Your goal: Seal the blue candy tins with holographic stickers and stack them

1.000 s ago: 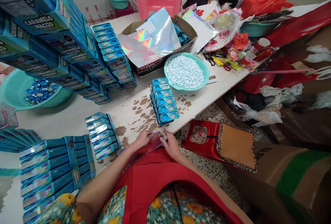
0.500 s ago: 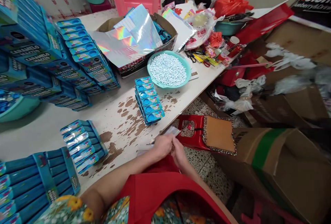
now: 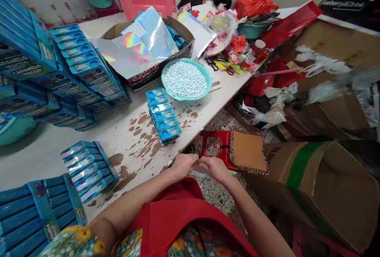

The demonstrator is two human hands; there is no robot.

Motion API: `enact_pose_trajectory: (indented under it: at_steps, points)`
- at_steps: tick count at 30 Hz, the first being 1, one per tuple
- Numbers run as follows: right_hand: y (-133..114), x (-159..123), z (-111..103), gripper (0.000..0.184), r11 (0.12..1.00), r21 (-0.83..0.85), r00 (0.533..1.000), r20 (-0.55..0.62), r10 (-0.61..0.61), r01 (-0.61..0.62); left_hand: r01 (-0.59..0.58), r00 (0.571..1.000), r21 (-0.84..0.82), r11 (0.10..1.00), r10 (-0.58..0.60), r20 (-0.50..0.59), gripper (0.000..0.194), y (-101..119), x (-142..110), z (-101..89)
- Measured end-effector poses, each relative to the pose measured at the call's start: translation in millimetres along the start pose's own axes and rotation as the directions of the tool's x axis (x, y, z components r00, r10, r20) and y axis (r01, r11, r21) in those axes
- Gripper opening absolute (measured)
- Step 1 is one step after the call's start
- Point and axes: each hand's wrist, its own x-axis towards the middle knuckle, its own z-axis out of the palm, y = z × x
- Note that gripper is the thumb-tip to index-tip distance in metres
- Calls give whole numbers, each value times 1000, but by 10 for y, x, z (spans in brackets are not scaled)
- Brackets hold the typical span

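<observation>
My left hand (image 3: 183, 165) and my right hand (image 3: 216, 167) are held close together over my lap, just off the table's front edge. Fingers of both hands are closed in a pinch on a thin, pale piece (image 3: 199, 163) that spans the small gap between them. Its kind is too small to make out. Nearest on the table is a stack of blue candy boxes (image 3: 164, 116) with round cut-outs. Behind that stands a turquoise bowl (image 3: 175, 95) of small whitish candies (image 3: 186, 79).
Tall stacks of blue boxes (image 3: 89, 71) line the left, with more bundles (image 3: 87, 170) in front. An open carton (image 3: 142, 79) under shiny sheets stands behind the bowl. A red stool (image 3: 209, 140) and a large cardboard box (image 3: 326, 193) are on the right.
My hands have moved slightly apart, and the right one has shifted right. The clear piece that stuck up above them no longer shows there. The view has shifted a little right.
</observation>
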Motion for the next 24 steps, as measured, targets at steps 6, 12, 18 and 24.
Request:
enact_pose_trajectory:
  at_steps: [6,12,18,24]
  points:
    - [49,279,51,13,998,23,997,46,-60,59,374,900,-297,879,-421,-111,26,-542,-651,117]
    - [-121,675,254,15,954,64,956,-13,-292,292,319,839,-433,843,-464,-285,26,-842,-1412,177]
    - [-407,934,427,14,852,240,884,-66,-463,465,337,683,-526,781,-587,-433,25,-987,-1998,357]
    - [-528,823,249,13,726,434,840,-172,-515,534,259,758,-863,434,-645,-97,35,-848,-2395,-7]
